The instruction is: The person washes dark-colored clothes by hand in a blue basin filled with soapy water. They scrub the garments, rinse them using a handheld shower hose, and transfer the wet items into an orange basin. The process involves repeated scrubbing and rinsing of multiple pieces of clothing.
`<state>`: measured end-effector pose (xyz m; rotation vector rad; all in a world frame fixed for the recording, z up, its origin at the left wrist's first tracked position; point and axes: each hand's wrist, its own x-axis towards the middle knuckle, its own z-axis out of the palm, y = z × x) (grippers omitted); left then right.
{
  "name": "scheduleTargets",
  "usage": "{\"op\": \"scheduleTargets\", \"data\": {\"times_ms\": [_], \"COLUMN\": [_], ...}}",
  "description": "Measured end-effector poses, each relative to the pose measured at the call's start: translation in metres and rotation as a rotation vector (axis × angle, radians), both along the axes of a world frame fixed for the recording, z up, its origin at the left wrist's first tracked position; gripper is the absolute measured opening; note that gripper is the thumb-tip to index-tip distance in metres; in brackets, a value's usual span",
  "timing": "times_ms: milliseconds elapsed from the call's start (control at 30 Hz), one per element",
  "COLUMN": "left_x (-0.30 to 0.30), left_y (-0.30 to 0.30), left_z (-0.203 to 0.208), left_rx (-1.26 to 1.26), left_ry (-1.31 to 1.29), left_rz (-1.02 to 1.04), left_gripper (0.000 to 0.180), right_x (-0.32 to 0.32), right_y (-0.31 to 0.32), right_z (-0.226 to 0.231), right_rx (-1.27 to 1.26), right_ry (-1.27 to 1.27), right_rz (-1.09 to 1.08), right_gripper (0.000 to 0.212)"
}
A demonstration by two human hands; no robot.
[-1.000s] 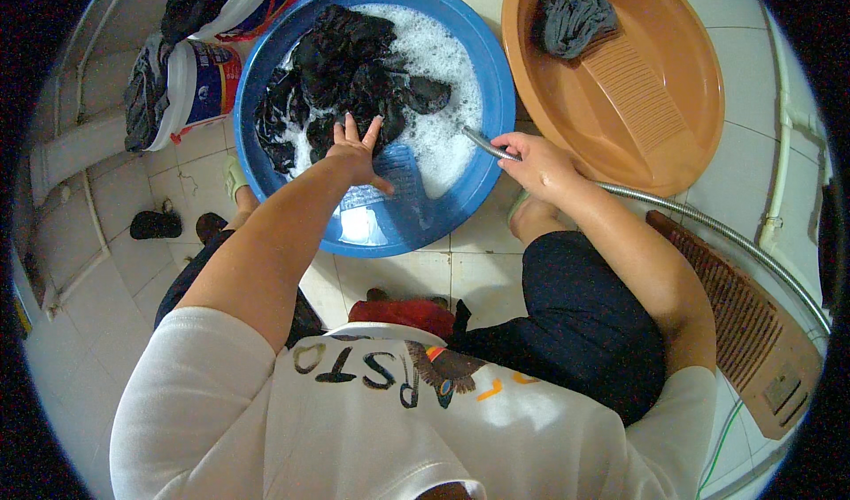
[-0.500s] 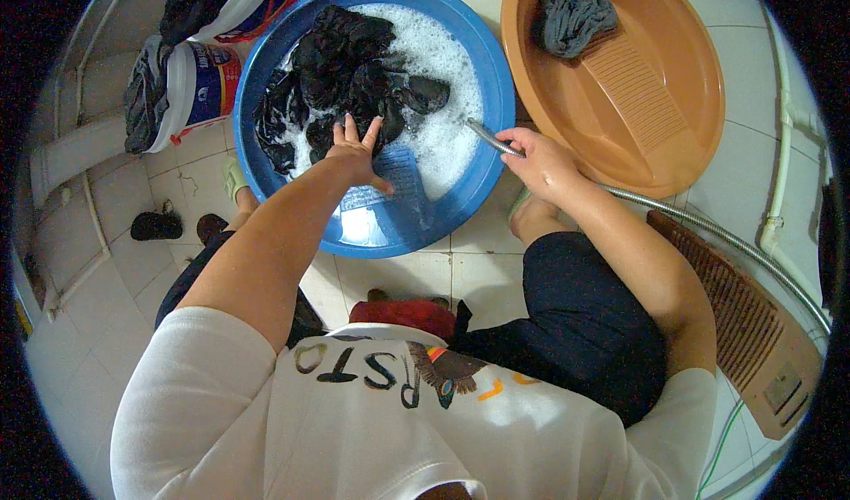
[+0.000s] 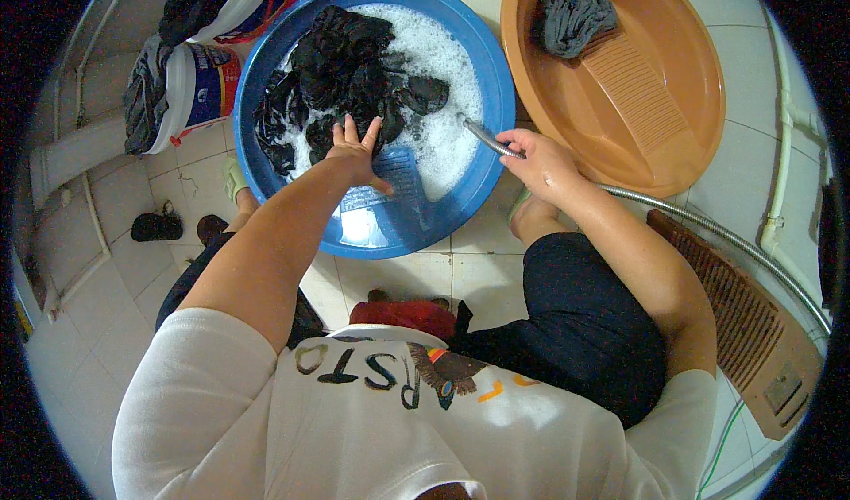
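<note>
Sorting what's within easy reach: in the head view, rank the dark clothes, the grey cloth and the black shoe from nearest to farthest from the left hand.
1. dark clothes, under the left hand in the blue basin.
2. black shoe, on the floor to its left.
3. grey cloth, in the orange basin, far right.

The dark clothes [image 3: 341, 79] are a wet, crumpled heap, soaking in white foam inside the blue basin [image 3: 478, 53]. They fill the far left part of the basin, and the heap's near edge lies under the left hand [image 3: 354, 150]. The metal hose [image 3: 485, 139] is thin, grey and ribbed. Its end rests over the basin's right rim, tilted down toward the foam, gripped by the right hand [image 3: 540, 159].
</note>
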<state>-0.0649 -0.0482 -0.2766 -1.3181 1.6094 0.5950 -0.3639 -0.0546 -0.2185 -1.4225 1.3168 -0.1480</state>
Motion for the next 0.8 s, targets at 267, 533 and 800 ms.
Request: {"op": "scheduleTargets", "data": {"times_ms": [267, 533, 800], "left_x": [0.002, 0.001, -0.004], "left_y": [0.001, -0.001, -0.002], "left_z": [-0.002, -0.001, 0.009], "left_rx": [-0.003, -0.001, 0.004], "left_ry": [0.018, 0.008, -0.005], "left_rz": [0.01, 0.023, 0.048], "left_gripper": [0.134, 0.133, 0.135], "right_x": [-0.001, -0.002, -0.003], "right_y": [0.001, 0.003, 0.003], "right_z": [-0.008, -0.011, -0.017], "right_rx": [-0.009, 0.006, 0.014], "right_ry": [-0.009, -0.021, -0.024], "right_rz": [0.005, 0.005, 0.007], "right_gripper": [0.029, 0.031, 0.03]}}
